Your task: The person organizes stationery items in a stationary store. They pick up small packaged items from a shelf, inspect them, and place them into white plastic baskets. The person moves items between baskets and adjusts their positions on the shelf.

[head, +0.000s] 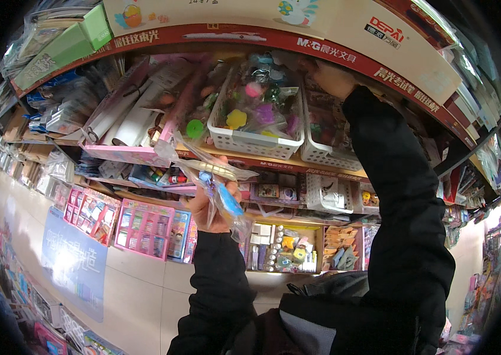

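My left hand [213, 217] grips small clear plastic packets [232, 202] in front of the shelf. One holds a bright blue piece, another a cream-coloured ridged piece. My right hand [332, 80] reaches over a white perforated plastic basket [331, 155] toward the back of the shelf. Its fingers fade into shadow under the red shelf edge, so whether they hold anything is unclear. Left of that arm stands a second white plastic basket [257, 147], filled with bagged trinkets. Among them are a yellow flower shape [236, 119], a pink ball [253, 89] and purple pieces [264, 113].
A pink display box [126, 153] with rolled items sits left of the baskets. The red shelf edge [277, 42] runs close above my right hand. Lower down are a small white basket [328, 199], pink compartment trays [144, 228] and an open carton [285, 270] near the tiled floor [139, 288].
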The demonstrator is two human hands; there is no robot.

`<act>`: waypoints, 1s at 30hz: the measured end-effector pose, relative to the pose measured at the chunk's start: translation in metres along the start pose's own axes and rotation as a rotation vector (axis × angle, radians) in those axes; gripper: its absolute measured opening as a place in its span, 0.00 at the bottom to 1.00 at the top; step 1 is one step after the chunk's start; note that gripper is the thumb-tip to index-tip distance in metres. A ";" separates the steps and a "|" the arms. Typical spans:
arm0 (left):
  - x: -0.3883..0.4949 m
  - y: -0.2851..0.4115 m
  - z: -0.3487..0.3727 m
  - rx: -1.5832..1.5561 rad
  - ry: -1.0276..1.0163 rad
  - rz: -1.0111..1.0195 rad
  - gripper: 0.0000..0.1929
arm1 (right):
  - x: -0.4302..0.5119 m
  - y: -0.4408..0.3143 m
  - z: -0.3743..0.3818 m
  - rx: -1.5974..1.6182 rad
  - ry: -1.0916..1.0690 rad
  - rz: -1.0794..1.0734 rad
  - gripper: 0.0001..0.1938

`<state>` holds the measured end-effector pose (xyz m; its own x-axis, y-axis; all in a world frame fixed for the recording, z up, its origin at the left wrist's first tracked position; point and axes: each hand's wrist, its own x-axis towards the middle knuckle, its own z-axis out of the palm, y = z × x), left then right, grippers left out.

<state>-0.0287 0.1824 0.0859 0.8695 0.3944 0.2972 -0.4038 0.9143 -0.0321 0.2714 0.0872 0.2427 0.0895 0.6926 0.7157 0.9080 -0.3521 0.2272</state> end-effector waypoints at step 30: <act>0.013 0.005 0.013 -0.220 -0.098 -0.234 0.12 | -0.319 -0.153 -0.121 0.928 -0.892 1.219 0.09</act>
<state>-0.0234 0.1903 0.1020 0.8954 0.1706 0.4113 -0.1161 0.9812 -0.1543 0.0547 -0.1559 0.0597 0.7144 0.5456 -0.4382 0.0449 -0.6606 -0.7494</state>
